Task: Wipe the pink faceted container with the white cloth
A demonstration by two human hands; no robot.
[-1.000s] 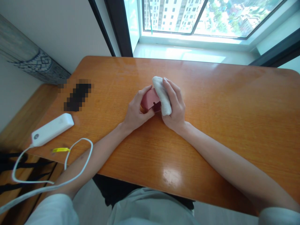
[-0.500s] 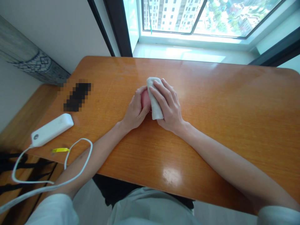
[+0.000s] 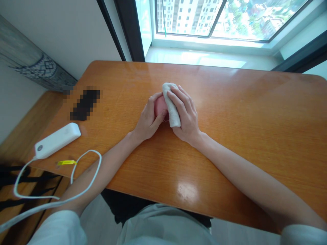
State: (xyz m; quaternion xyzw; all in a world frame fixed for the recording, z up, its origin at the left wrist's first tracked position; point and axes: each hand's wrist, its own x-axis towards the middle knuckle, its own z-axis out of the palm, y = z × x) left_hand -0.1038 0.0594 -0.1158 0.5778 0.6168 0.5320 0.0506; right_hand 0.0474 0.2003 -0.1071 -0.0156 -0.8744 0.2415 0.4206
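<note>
Close to the middle of the wooden table [image 3: 230, 136], my left hand [image 3: 149, 117] is closed around a rounded pink object [image 3: 160, 106]. Its kind is not clear, as my fingers and a cloth cover much of it. My right hand [image 3: 187, 117] grips a folded whitish cloth [image 3: 171, 105] and holds it against the right side of the pink object. The fingers of that hand lie over the cloth's top, with the thumb mostly hidden. A thin thread-like line shows under the pink object, beside my left thumb.
On the left of the table lie a white power strip [image 3: 58, 140] and a blurred-out dark object [image 3: 85, 104]. The strip's white cable [image 3: 98, 170], bearing a yellow tag [image 3: 66, 162], loops over my left forearm. A window [image 3: 212, 20] and its sill are behind the table; a curtain [image 3: 43, 64] hangs at left.
My right hand and the cloth have shifted slightly right and tilted, so more of the pink object shows. My left hand stays nearly in place around it.
</note>
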